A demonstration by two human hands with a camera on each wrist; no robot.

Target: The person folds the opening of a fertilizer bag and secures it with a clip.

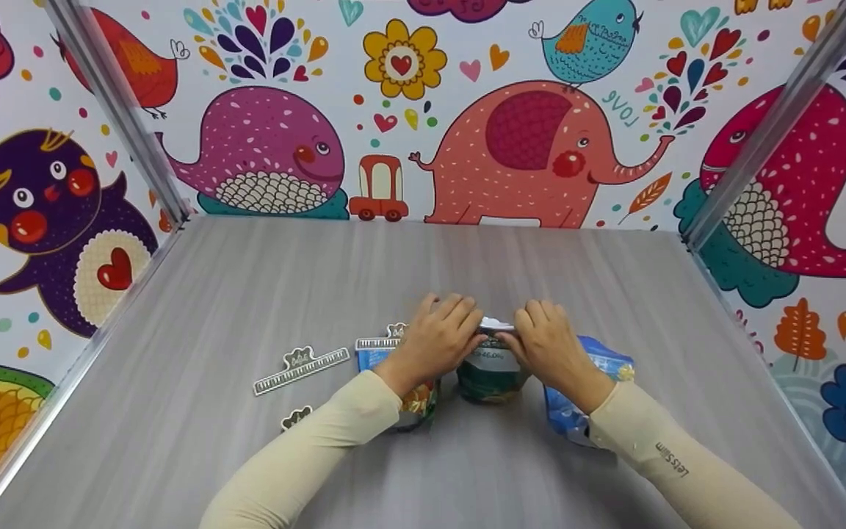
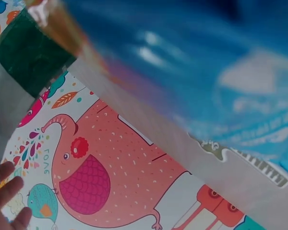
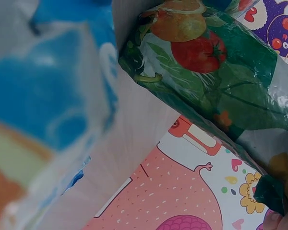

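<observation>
A green-and-white food bag with vegetables printed on it stands upright on the table between my hands. My left hand pinches the left end of its top edge, thumb in front and fingers behind. At the other end my right hand grips the same edge, its thumb close to the left one. The bag's white top strip shows between the hands. In the right wrist view, pictures of a tomato and leaves cover the green bag.
Under my left forearm stands a blue bag with a bag clip along its top. Another blue bag is behind my right wrist. A loose ruler-patterned clip lies at left; a further clip is partly hidden by the sleeve.
</observation>
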